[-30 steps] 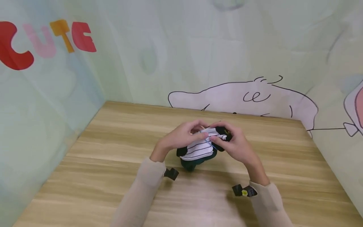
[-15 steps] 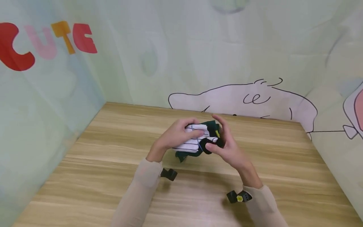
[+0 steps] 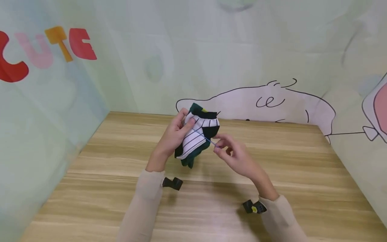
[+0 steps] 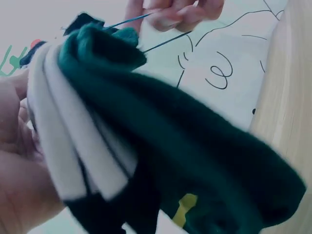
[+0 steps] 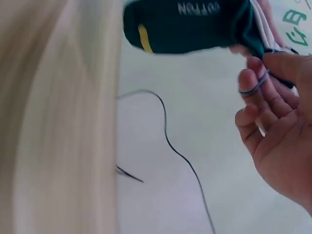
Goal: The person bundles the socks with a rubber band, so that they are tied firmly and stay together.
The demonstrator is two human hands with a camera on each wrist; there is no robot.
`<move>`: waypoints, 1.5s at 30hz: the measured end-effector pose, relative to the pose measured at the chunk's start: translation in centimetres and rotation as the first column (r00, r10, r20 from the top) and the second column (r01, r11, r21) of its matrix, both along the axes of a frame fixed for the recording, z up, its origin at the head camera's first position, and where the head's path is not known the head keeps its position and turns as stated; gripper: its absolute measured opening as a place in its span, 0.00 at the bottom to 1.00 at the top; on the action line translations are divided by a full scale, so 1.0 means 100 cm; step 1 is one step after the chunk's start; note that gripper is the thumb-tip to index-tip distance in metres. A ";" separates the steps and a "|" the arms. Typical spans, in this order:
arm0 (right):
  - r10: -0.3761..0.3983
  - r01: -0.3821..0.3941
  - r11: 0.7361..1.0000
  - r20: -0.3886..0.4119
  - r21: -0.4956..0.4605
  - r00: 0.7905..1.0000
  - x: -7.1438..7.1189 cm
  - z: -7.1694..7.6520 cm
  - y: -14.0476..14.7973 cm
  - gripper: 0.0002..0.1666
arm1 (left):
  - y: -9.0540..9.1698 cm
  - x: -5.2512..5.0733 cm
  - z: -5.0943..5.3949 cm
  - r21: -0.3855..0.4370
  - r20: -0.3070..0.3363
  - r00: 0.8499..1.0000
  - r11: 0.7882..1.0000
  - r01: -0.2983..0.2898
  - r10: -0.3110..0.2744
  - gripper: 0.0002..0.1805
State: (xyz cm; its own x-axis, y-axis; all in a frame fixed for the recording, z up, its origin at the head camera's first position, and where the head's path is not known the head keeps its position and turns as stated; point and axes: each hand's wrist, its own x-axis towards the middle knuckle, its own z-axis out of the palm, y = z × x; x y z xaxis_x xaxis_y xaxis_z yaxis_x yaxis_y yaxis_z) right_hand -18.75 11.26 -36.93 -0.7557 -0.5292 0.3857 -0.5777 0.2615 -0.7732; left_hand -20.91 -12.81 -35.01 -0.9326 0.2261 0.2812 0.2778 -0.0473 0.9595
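My left hand (image 3: 170, 139) grips a bundle of socks (image 3: 195, 141), thumb on the near face. White socks with black stripes and black heels lie against dark green socks (image 4: 195, 126), which hang lower. A thin blue elastic band (image 3: 207, 138) runs round the bundle. My right hand (image 3: 237, 157), to the right of the socks, holds a stretch of this band away from them. In the right wrist view the band (image 5: 256, 87) loops over a finger, and a green sock (image 5: 190, 27) carries white lettering and a yellow mark.
The bundle is held above a wood-grain table (image 3: 121, 188). A printed backdrop (image 3: 169, 67) with a cartoon animal and coloured letters stands behind the table and along its sides. A small black device (image 3: 173, 184) sits at each wrist.
The sock bundle has moved left and tilted upright in my left hand. My right hand has let go of the socks and now pulls the blue band out to the right.
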 end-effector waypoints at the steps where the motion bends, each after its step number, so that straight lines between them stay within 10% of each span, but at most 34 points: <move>1: -0.014 0.016 0.999 -0.043 0.052 0.999 -0.001 0.002 0.003 0.17 | -0.002 0.000 0.000 0.004 0.004 1.000 1.000 0.008 -0.008 0.06; 8: 0.062 -0.005 0.931 -0.145 0.365 0.987 0.002 0.019 0.032 0.27 | -0.006 0.004 0.000 -0.002 -0.049 0.994 0.995 0.097 -0.097 0.04; 12: 0.243 -0.230 0.914 0.003 0.335 0.970 0.009 0.033 0.045 0.26 | -0.004 0.005 0.001 0.015 -0.077 0.993 0.996 0.090 -0.089 0.05; 17: 0.555 -0.571 0.821 0.207 0.018 0.805 0.014 0.039 0.053 0.17 | 0.000 0.007 0.004 0.094 -0.117 0.993 0.995 0.037 -0.026 0.05; 19: 0.697 -0.673 0.717 0.162 -0.180 0.699 0.011 0.035 0.053 0.14 | 0.003 0.008 0.003 0.126 -0.128 0.992 0.992 0.008 0.009 0.05; 21: 0.814 -0.751 0.550 0.033 -0.365 0.580 0.004 0.029 0.050 0.05 | 0.005 0.008 0.003 0.156 -0.128 0.991 0.987 -0.030 0.050 0.06; 23: 0.853 -0.756 0.383 -0.110 -0.531 0.509 -0.001 0.024 0.045 0.07 | 0.006 0.009 0.002 0.190 -0.111 0.989 0.979 -0.073 0.095 0.08; 25: 0.818 -0.696 0.293 -0.205 -0.656 0.538 -0.005 0.020 0.041 0.16 | 0.007 0.009 0.002 0.217 -0.099 0.985 0.969 -0.117 0.141 0.10; 28: 0.781 -0.430 0.184 -0.135 -0.884 0.610 -0.006 0.019 0.037 0.22 | 0.008 0.010 0.002 0.239 -0.121 0.976 0.960 -0.146 0.179 0.13; 31: 0.795 -0.058 0.026 -0.014 -0.998 0.606 -0.002 0.022 0.033 0.25 | 0.011 0.009 0.003 0.208 -0.198 0.965 0.969 -0.131 0.172 0.17; 33: 0.785 0.141 -0.033 0.062 -0.989 0.616 0.001 0.025 0.028 0.24 | 0.014 0.009 0.003 0.181 -0.250 0.957 0.978 -0.103 0.147 0.20; 36: 0.718 0.243 0.034 0.193 -0.969 0.669 0.004 0.028 0.018 0.26 | 0.018 0.010 0.004 0.141 -0.304 0.948 0.989 -0.052 0.093 0.26; 45: 0.402 0.055 0.569 0.336 -0.820 0.852 0.004 0.016 0.003 0.42 | 0.027 0.012 0.004 0.015 -0.308 0.941 0.989 0.150 -0.138 0.31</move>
State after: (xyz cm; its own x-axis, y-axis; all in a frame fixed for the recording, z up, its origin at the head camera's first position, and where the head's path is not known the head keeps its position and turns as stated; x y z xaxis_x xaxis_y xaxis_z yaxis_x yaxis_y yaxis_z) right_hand -18.36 11.52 -35.36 -0.8739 -0.3282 0.3586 -0.0750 -0.6378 -0.7666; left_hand -19.71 -10.15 -34.59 -0.7588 0.3356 0.5582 0.5447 -0.1428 0.8264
